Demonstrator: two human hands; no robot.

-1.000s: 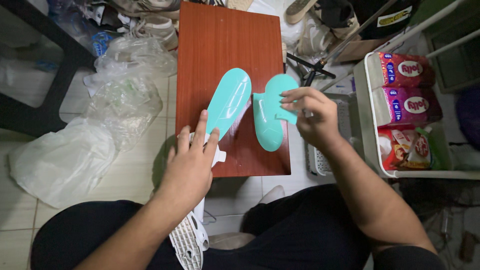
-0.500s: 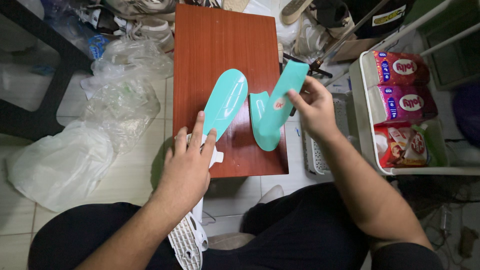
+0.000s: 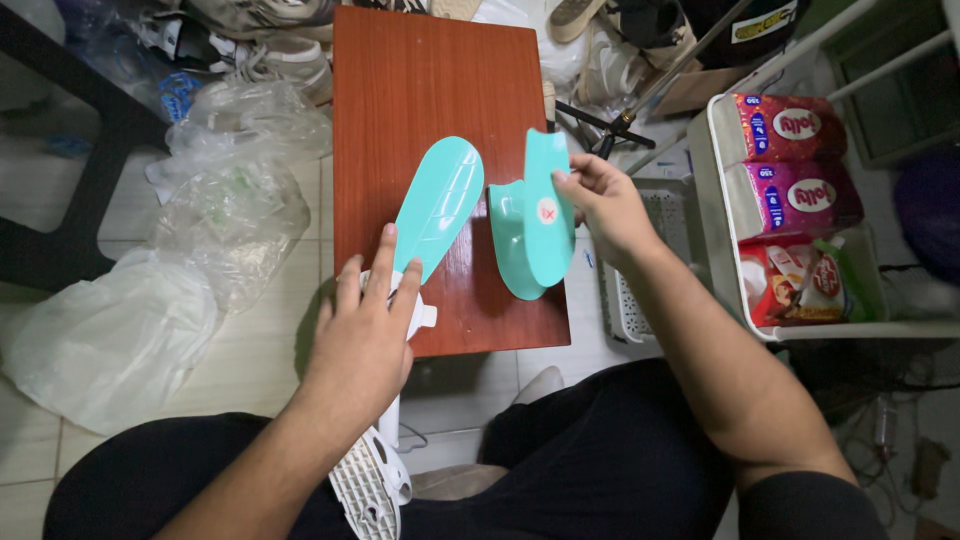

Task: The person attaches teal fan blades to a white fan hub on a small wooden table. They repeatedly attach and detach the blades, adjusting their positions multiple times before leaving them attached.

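Right hand: fingers pinched on a teal blade, held tilted over a second one lying on the wooden desk. Left hand: fingers extended, close together, pressing a white part at the desk edge, touching a third teal blade.

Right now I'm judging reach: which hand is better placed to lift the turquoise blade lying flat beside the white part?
Left. The left hand rests at the flat blade; the right hand holds another blade.
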